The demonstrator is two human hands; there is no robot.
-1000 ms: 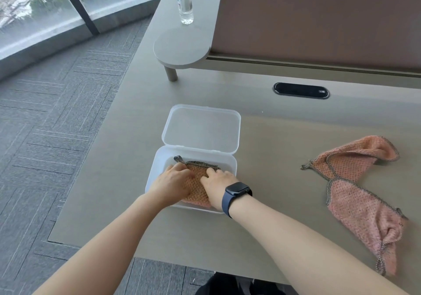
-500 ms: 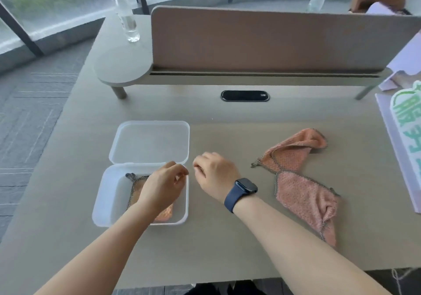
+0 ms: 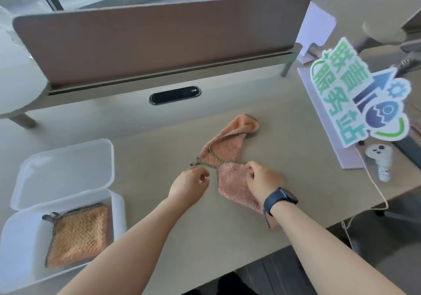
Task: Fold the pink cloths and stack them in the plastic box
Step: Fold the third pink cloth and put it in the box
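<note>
Both forearms are bare from the bottom edge of the view up to the wrists, with no sleeves showing. The left hand [image 3: 190, 186] wears nothing, no ring or band. The right hand [image 3: 264, 178] has a watch [image 3: 281, 198] strapped at the wrist: a dark navy band with a dark, rounded rectangular face, its screen blank.
</note>
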